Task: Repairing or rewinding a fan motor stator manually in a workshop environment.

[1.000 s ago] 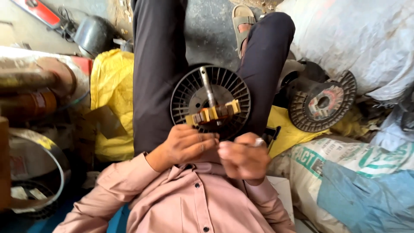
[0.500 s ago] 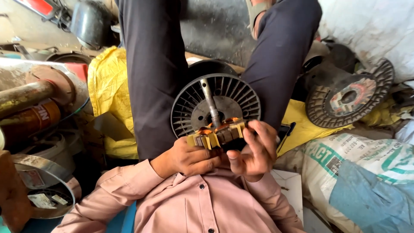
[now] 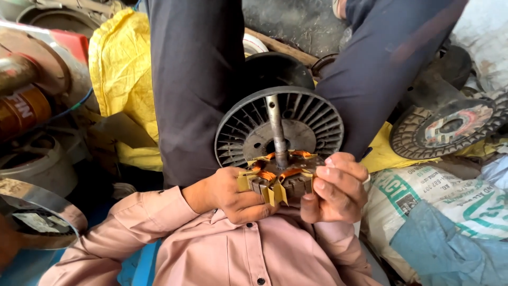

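Both hands close on a motor stator (image 3: 278, 177), a ring of steel teeth wound with copper wire and lined with yellow insulating paper, held just above the pink shirt front. The left hand (image 3: 233, 196) wraps its near-left edge, thumb over the yellow paper tabs; the right hand (image 3: 338, 188) clasps the right edge, fingers curled over the rim. A grey steel shaft (image 3: 275, 127) rises from the stator's centre. Just behind the stator sits a black finned fan wheel (image 3: 312, 124), between the two dark trouser legs. Right of the stator lies a white woven sack (image 3: 455, 201) with green print, a blue cloth over its lower part. Above that sack rests a worn abrasive disc (image 3: 450, 127) with a round red-and-white label. Left of the stator, a crumpled yellow bag (image 3: 119, 79); further left, a rusty cylinder with a brown label band (image 3: 24, 108)
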